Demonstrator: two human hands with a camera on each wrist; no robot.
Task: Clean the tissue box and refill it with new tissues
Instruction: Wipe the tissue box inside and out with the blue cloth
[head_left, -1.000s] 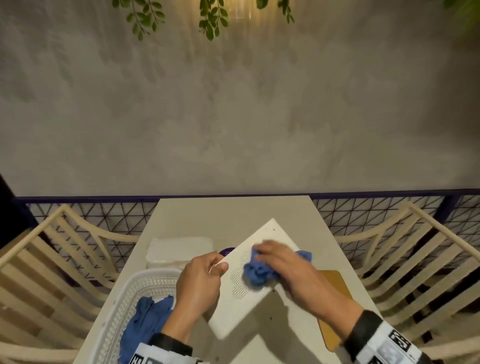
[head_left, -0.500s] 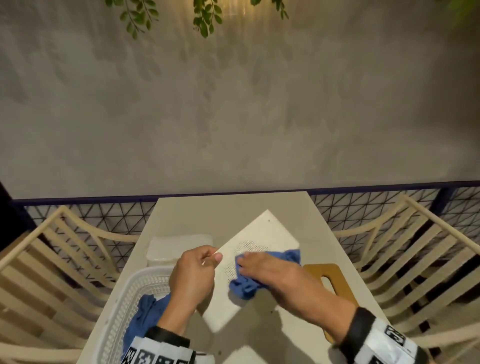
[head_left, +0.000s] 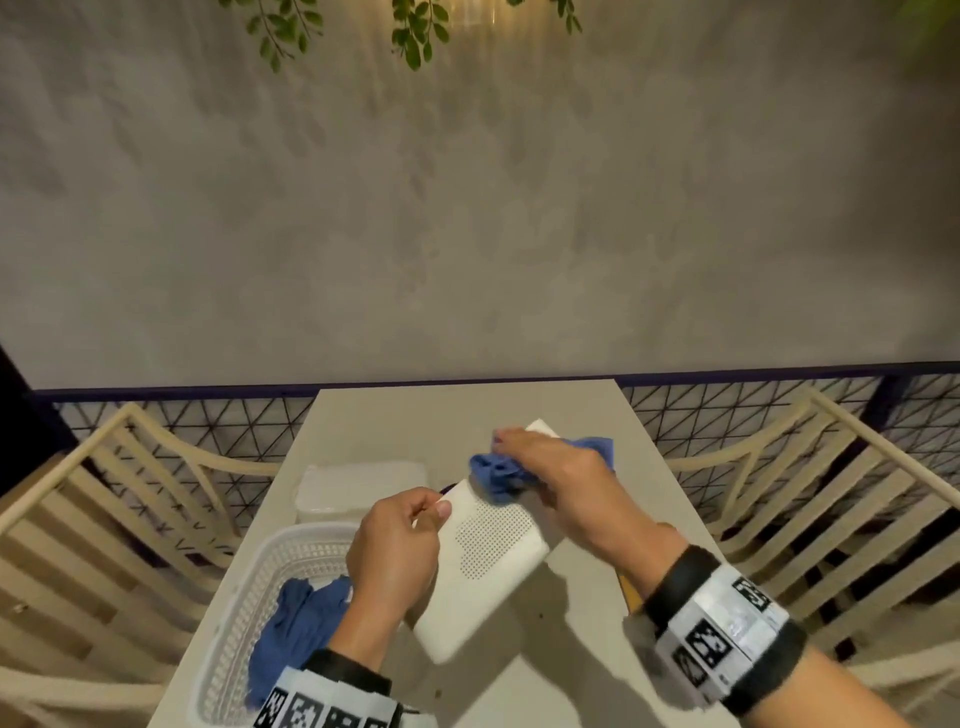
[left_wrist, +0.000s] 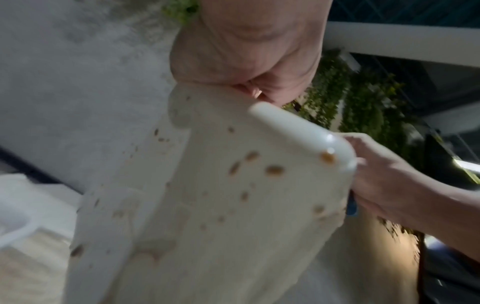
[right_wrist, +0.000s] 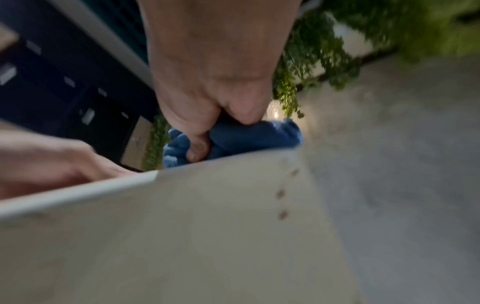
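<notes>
Now the right hand (head_left: 558, 480) has carried its bunched blue cloth (head_left: 498, 475) from the middle of the tilted white tissue box (head_left: 488, 566) up to its far end, fingers curled round the cloth and pressing it on the box. The left hand (head_left: 395, 556) pinches the box's left edge between thumb and fingers, holding it above the table's (head_left: 395, 421) near middle. A white basket (head_left: 249, 613) holding another blue cloth (head_left: 296, 618) sits at the near left edge, a white tissue pack (head_left: 358, 488) just beyond it.

The right hand (head_left: 558, 475) and blue cloth (head_left: 496, 475) hide the tissue box's (head_left: 483, 566) far corner.
</notes>
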